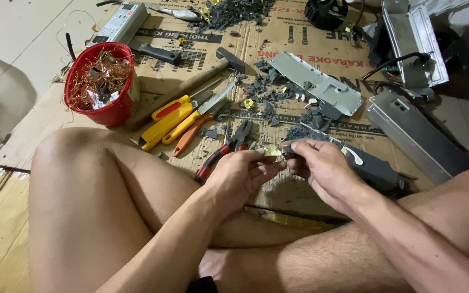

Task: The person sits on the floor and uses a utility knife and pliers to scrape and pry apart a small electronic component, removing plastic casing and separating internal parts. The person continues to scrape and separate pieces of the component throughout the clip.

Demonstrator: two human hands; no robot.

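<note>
My left hand (241,174) and my right hand (321,169) meet above my crossed legs and pinch a small yellowish part (273,151) between the fingertips of both. What the part is stays unclear. Just beyond the right hand lies a dark rectangular block (373,167) with a pale strip on it. Red-handled pliers (225,151) rest on the cardboard right by my left hand.
A red bucket (116,111) of copper wire scraps stands at the left. Yellow-handled tools (172,120), a hammer (202,76), grey metal plates (321,84), an open metal housing (414,135) and several dark plastic fragments (267,87) lie on the cardboard sheet (33,130).
</note>
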